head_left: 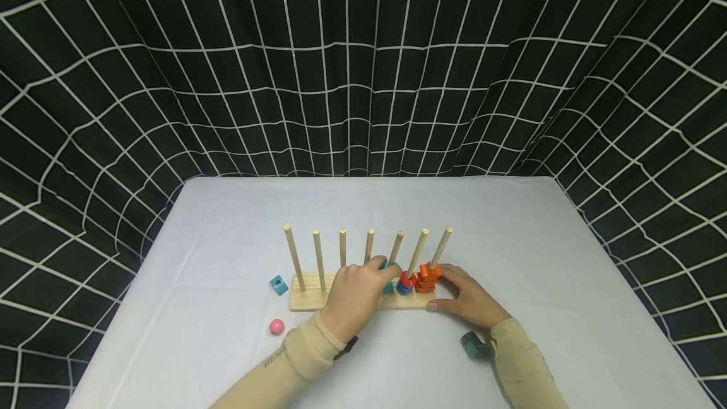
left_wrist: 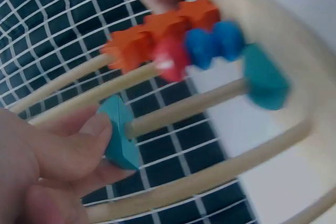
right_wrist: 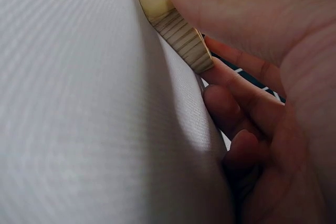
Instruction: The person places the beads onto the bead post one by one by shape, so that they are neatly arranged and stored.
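A wooden base [head_left: 307,300] with several upright pegs stands on the table. My left hand [head_left: 353,298] reaches over it and pinches a teal block [left_wrist: 119,135] between thumb and fingers. This block is at the upper part of a peg [left_wrist: 189,107], whose tip meets the block's hole. Lower on the same peg sits another teal block [left_wrist: 266,77]. My right hand [head_left: 474,300] grips the right end of the base, thumb at the front and fingers behind. Beside it, orange star-shaped pieces [head_left: 427,279] are stacked on the end peg. The neighbouring peg carries a red piece [head_left: 407,279] above blue ones [head_left: 404,288].
Left of the base lies a loose blue block [head_left: 279,284] with a hole. A pink ball [head_left: 276,327] is in front of it, and another pink piece [head_left: 291,331] peeks out beside the left sleeve. Black gridded cloth [head_left: 346,68] surrounds the white table [head_left: 227,219].
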Available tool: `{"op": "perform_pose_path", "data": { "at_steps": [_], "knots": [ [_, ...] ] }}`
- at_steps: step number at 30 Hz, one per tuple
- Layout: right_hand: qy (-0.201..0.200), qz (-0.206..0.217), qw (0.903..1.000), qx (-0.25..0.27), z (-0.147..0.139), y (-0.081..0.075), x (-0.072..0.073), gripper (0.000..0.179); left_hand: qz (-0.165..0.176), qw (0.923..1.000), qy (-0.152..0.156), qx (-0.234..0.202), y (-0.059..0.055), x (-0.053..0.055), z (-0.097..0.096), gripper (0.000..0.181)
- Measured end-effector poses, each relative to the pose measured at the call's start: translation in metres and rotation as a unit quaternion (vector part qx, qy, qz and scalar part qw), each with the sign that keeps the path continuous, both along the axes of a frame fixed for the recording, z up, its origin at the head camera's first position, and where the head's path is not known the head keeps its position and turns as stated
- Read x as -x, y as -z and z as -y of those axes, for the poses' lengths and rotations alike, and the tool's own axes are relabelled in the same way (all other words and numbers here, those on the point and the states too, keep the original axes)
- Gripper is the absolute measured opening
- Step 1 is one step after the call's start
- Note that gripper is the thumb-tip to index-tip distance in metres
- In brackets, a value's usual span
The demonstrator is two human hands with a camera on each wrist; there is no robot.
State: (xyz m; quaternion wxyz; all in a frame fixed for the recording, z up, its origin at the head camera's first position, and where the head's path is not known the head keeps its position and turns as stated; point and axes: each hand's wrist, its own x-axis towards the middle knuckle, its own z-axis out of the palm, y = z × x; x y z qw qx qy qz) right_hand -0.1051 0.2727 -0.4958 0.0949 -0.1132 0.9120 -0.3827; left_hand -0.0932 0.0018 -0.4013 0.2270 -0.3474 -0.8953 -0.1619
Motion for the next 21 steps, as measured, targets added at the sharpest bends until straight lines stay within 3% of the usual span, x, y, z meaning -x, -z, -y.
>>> {"op": "perform_pose_path", "data": {
  "at_steps": [5, 11, 16, 21],
  "knots": [
    [0.005, 0.0, 0.9999, -0.012, 0.0, -0.001, 0.0, 0.084, 0.035, 0.9991, 0.002, 0.024, 0.022, 0.004, 0.0, 0.033],
    [0.011, 0.011, 0.9995, -0.028, 0.002, -0.003, -0.002, 0.088, 0.043, 0.9984, -0.001, 0.037, 0.041, 0.008, 0.001, 0.032],
    [0.005, 0.007, 0.9996, -0.028, 0.002, -0.003, -0.002, 0.085, 0.045, 0.9984, -0.001, 0.034, 0.05, 0.008, 0.002, 0.026],
    [0.007, 0.009, 0.9996, -0.026, 0.002, -0.004, -0.002, 0.084, 0.058, 0.9976, -0.01, 0.038, 0.05, 0.007, 0.002, 0.024]
  ]
}}
